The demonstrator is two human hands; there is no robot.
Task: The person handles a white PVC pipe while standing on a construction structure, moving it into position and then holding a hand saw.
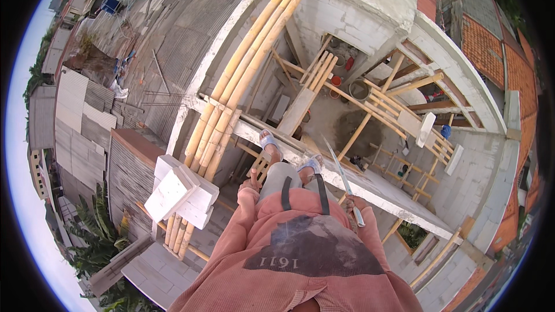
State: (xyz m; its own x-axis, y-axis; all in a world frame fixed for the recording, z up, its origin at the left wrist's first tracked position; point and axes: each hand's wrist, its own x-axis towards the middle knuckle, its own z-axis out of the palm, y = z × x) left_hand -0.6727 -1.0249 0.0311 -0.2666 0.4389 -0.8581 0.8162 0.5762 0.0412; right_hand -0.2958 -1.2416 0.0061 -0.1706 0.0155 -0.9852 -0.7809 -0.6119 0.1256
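Observation:
My right hand (356, 202) is closed around a long, narrow saw (340, 167) with a pale, bluish handle. Its tapering metal blade points away from me, over the wall beam. At the left of my body my left hand (250, 185) is curled, with a short brown shape standing up from it; I cannot tell whether that is a finger or a small handle. My sandalled feet (269, 141) rest on the narrow concrete beam (378, 188). Left of my left hand, several white blocks (179, 190) lie piled on bamboo poles (237, 75).
Below the beam opens a deep room with a bamboo scaffold (370, 118), planks (303, 107), buckets (336, 80) and a dark wet patch (359, 133) on its floor. Two white blocks (425, 129) sit at the scaffold's right. Corrugated roofs (185, 40) spread out at left.

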